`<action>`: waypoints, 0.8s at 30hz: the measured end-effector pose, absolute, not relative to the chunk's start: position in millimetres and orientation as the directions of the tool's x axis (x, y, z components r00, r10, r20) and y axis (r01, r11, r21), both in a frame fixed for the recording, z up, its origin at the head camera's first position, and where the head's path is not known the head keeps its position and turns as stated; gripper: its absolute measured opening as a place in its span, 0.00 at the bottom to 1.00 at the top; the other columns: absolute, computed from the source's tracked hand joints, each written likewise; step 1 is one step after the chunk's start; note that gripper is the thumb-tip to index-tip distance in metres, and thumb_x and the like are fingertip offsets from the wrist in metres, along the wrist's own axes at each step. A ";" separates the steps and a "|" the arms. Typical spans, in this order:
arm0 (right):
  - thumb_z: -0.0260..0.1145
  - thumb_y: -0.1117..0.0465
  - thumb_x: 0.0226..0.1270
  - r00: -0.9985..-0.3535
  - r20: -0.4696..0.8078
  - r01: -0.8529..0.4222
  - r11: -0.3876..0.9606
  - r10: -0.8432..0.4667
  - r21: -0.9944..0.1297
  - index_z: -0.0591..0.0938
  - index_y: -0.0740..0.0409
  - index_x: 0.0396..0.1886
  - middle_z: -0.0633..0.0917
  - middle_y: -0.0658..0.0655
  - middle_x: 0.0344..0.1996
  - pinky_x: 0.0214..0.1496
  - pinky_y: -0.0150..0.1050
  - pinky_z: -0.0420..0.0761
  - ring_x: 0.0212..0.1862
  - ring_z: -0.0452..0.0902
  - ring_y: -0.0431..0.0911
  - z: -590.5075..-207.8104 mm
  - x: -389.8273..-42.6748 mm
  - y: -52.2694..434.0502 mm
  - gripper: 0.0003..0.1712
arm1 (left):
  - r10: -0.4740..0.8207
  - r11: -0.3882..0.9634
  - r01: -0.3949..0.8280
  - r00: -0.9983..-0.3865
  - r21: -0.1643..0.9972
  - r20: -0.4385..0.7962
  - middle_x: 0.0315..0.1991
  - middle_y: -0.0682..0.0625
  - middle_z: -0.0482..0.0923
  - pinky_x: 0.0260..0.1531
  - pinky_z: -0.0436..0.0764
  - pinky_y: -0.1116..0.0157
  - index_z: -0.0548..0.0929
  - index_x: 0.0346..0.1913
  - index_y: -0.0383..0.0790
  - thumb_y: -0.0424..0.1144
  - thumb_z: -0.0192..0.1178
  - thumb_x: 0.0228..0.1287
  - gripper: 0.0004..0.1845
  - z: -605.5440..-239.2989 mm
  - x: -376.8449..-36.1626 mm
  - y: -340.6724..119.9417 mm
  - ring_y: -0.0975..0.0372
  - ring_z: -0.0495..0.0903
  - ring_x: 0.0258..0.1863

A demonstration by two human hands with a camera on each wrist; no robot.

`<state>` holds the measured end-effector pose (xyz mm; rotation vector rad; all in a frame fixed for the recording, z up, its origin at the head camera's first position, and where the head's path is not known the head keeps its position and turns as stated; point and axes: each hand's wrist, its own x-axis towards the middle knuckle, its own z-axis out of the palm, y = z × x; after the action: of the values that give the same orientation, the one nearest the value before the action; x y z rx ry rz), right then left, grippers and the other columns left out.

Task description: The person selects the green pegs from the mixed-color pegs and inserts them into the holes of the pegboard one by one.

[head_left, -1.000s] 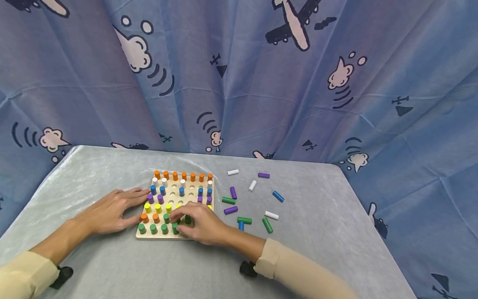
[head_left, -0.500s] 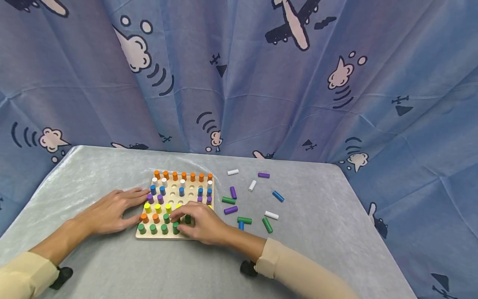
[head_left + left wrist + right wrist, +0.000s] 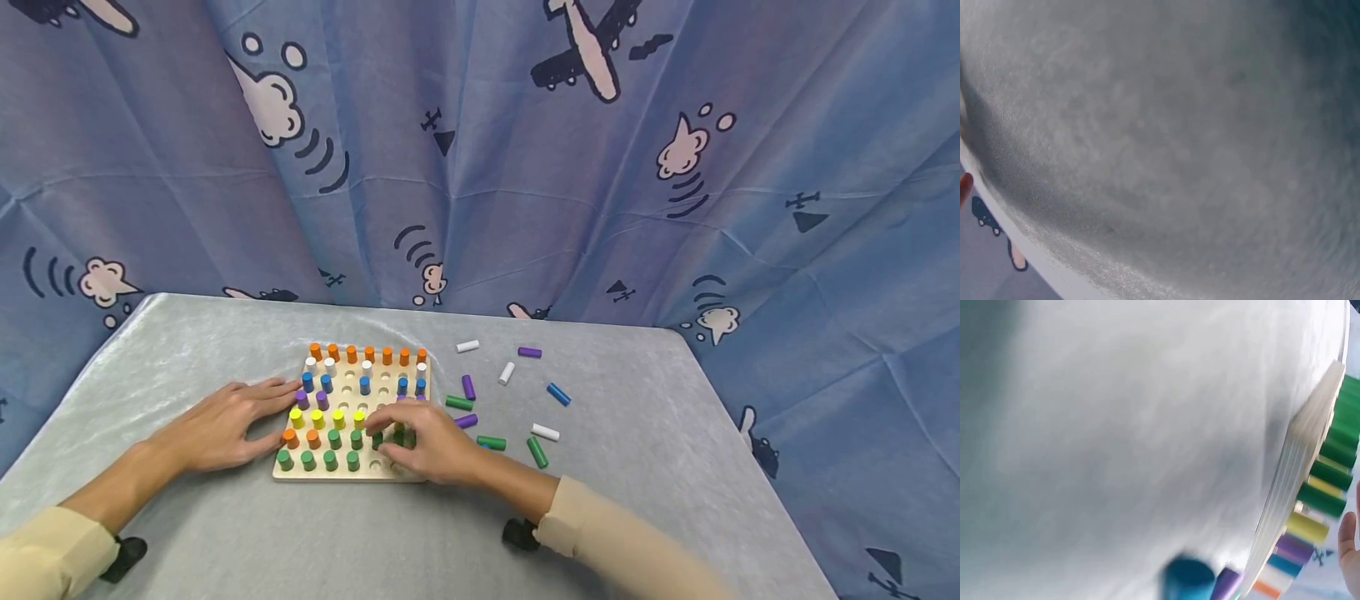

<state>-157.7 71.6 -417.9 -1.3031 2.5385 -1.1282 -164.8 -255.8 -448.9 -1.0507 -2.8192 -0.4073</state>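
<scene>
- Right hand [image 3: 427, 442] over the near right part of the board [image 3: 330, 473], fingers curled by a green peg [image 3: 377, 438] — can't tell if it grips it.
- Left hand [image 3: 217, 425] flat on the bench [image 3: 225, 533], fingers straight, touching the board's left edge.
- Risk: the right wrist could knock standing pegs — they're tightly packed.
- If the left hand lifts, the board may slide.
- Loose pegs [image 3: 536, 451] lie just right; a sleeve could sweep them.

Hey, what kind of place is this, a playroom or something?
Probably a makeshift recording or play corner, not a lived-in room: a blue airplane-print curtain walls off a grey cloth-covered table, which holds only a wooden pegboard and loose coloured pegs.
</scene>
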 end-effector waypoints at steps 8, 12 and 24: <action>0.72 0.70 0.61 -0.705 0.227 -0.619 0.425 -0.672 -0.661 0.83 0.60 0.53 0.87 0.50 0.45 0.57 0.46 0.79 0.50 0.81 0.41 -414.1 -168.0 119.5 0.19 | 0.626 0.727 0.654 -0.757 0.212 0.188 0.68 0.42 0.72 0.53 0.74 0.43 0.76 0.65 0.32 0.50 0.64 0.64 0.32 -449.0 -164.3 -255.2 0.46 0.72 0.66; 0.73 0.69 0.60 -0.753 0.186 -0.569 0.483 -0.631 -0.666 0.83 0.60 0.53 0.87 0.49 0.44 0.57 0.49 0.80 0.50 0.82 0.42 -414.5 -168.3 143.4 0.20 | 0.627 0.725 0.656 -0.755 0.212 0.192 0.68 0.43 0.72 0.53 0.74 0.43 0.76 0.66 0.33 0.49 0.64 0.64 0.32 -449.4 -164.3 -255.7 0.46 0.72 0.66; 0.76 0.66 0.58 -0.797 0.183 -0.539 0.540 -0.576 -0.647 0.82 0.61 0.54 0.88 0.53 0.44 0.52 0.55 0.80 0.48 0.83 0.51 -423.9 -157.3 216.6 0.23 | 0.630 0.722 0.657 -0.754 0.219 0.185 0.69 0.43 0.72 0.54 0.73 0.42 0.76 0.66 0.33 0.50 0.62 0.66 0.32 -448.8 -164.1 -255.7 0.45 0.72 0.66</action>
<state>-157.3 216.6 -423.9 -0.9822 2.7112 -1.1112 -164.1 -255.7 -448.8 -1.0580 -2.8241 -0.4160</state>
